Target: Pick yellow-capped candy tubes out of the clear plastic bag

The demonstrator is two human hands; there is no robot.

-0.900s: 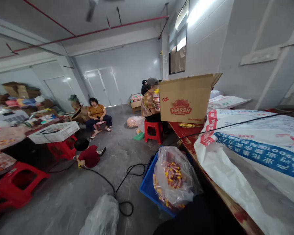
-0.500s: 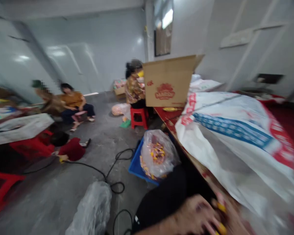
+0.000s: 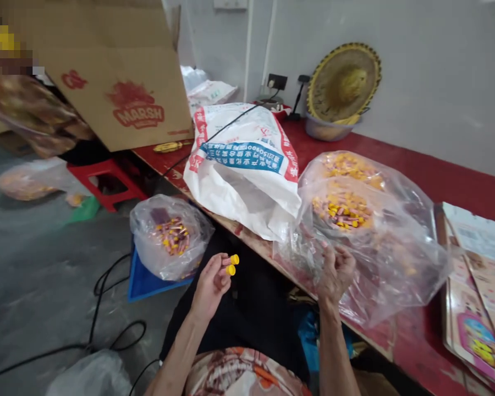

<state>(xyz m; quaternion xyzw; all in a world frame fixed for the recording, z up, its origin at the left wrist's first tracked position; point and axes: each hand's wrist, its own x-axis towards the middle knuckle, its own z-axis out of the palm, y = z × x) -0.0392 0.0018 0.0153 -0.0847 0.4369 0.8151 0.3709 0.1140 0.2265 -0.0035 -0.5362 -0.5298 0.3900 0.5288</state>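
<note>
My left hand is raised over my lap, pinching two small pink tubes with yellow caps. To its right, my right hand curls its fingers on the near edge of a big clear plastic bag on the red table. That bag is full of the same yellow-capped tubes. What the right hand's fingers hold beyond the plastic is hidden.
A white printed sack lies left of the clear bag, with an open MARSH carton behind it. A smaller bag of tubes sits in a blue crate on the floor. Printed cards lie at right; a straw hat leans on the wall.
The view swung from the room and the seated people down to the table. Both my hands came into view, the left holding tubes, the right at the clear bag.
</note>
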